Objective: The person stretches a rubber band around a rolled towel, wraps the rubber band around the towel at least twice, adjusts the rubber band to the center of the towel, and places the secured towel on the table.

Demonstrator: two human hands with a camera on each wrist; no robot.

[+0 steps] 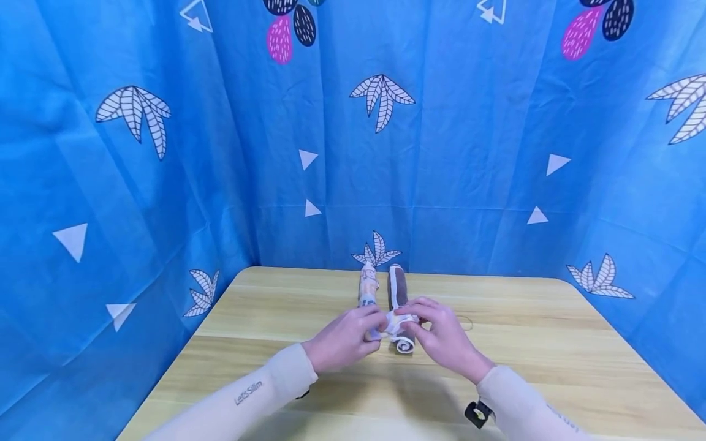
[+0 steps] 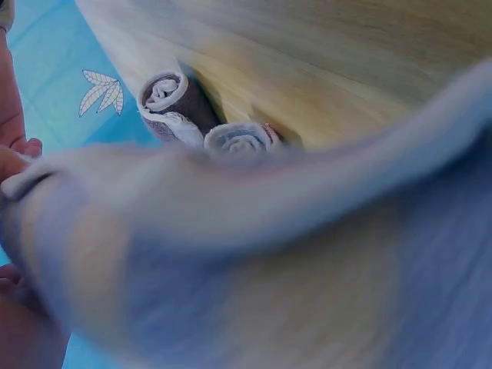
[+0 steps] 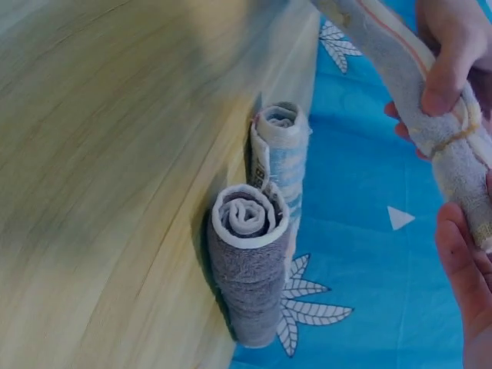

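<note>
A rolled pale towel [image 3: 403, 81] is clamped in the fingers of both the left hand [image 1: 349, 337] and the right hand [image 1: 444, 334], low at the centre of the head view — a thin band [image 3: 455, 140] looped round it. Beyond, a brown roll [image 1: 397, 288] and a printed roll [image 1: 368, 288] are laid side by side on a wooden table [image 1: 524, 361] — backed by blue curtain [image 1: 469, 153].

pale sleeves [image 1: 289, 370] with dark lettering [image 1: 248, 392]; black fittings [image 1: 471, 414] at both cuffs
</note>
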